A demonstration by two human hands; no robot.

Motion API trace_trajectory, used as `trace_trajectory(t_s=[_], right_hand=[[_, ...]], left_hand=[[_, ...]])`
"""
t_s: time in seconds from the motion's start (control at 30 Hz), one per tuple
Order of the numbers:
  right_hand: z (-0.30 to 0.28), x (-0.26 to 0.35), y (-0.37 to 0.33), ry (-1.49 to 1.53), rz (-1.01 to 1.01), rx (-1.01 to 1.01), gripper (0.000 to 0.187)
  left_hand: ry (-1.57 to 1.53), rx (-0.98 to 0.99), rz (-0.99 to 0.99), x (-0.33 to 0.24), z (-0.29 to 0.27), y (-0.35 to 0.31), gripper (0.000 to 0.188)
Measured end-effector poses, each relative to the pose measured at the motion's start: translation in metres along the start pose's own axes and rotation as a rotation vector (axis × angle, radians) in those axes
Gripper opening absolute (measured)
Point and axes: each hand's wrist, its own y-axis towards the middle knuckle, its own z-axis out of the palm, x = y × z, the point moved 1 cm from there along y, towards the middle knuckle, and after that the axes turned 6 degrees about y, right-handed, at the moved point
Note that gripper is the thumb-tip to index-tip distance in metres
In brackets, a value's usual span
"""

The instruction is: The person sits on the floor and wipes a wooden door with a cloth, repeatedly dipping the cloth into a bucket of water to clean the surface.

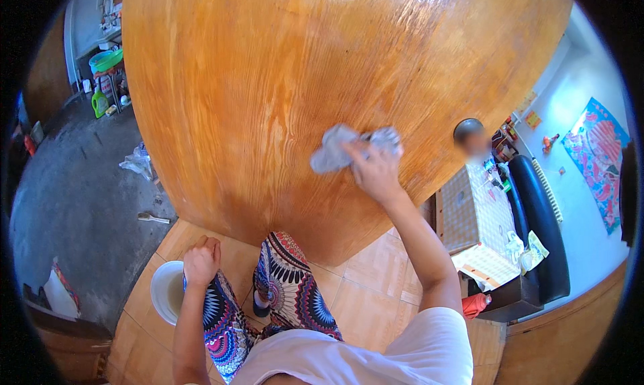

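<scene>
A large varnished wooden door panel [268, 83] with orange-brown grain fills the upper middle of the view. My right hand [377, 173] presses a crumpled grey cloth [332, 150] flat against its surface, a little right of the middle. Some of the cloth bulges out on both sides of the fingers, and motion blurs it slightly. My left hand [201, 261] is curled into a fist over my left knee, with nothing visible in it. Just beside that hand, on the tiles, stands a white bucket [161, 298] with cloudy liquid inside. The door's round dark knob [467, 128] sits near its right edge.
Dark concrete floor [74, 177] lies to the left, with a brush [153, 218] and a plastic bag [139, 162] on it. Behind are a green bottle [99, 104] and basins [106, 60]. At right stand a cloth-covered table [463, 207] and a black sofa [547, 237].
</scene>
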Motion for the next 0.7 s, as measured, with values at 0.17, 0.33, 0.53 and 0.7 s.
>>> trace_trajectory(t_s=[0.17,0.33,0.53,0.7], right_hand=[[-0.033,-0.024,0.040,-0.082,-0.093,0.025,0.060],[-0.093,-0.053,0.140,-0.254,0.084,-0.327,0.058],[-0.032,-0.026,0.077,-0.144,0.185,-0.310,0.061],[0.035,0.006,-0.053,0.033,-0.179,0.078,0.047]], left_hand=[[0.004,0.000,-0.019,0.007,0.007,-0.001,0.010],[-0.002,-0.014,-0.026,0.007,0.003,-0.003,0.009],[-0.010,0.006,-0.036,0.002,0.000,-0.003,0.008],[-0.017,-0.033,-0.003,-0.002,0.002,0.001,0.009]])
